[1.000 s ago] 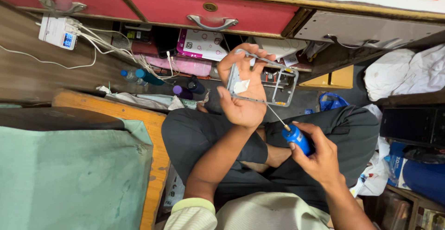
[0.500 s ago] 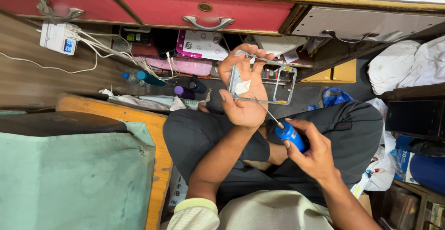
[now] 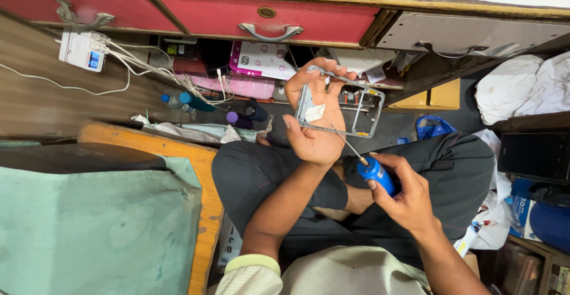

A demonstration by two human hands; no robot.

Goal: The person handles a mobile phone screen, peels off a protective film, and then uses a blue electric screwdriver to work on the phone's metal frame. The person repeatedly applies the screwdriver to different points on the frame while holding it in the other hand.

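Above everything ran the red drawers [image 3: 270, 17] with metal handles, and to my left lay the green cloth [image 3: 89, 223] on an orange-edged wooden board [image 3: 205, 176]. Below them were my crossed legs in dark trousers [image 3: 457, 170]. My left hand [image 3: 314, 117] was raised, palm up, fingers curled around a silver metal phone frame [image 3: 356, 108] (a white scrap stuck on it). My right hand [image 3: 404, 197] gripped a blue-handled screwdriver [image 3: 374, 173], its thin shaft reaching up to the frame's lower edge.
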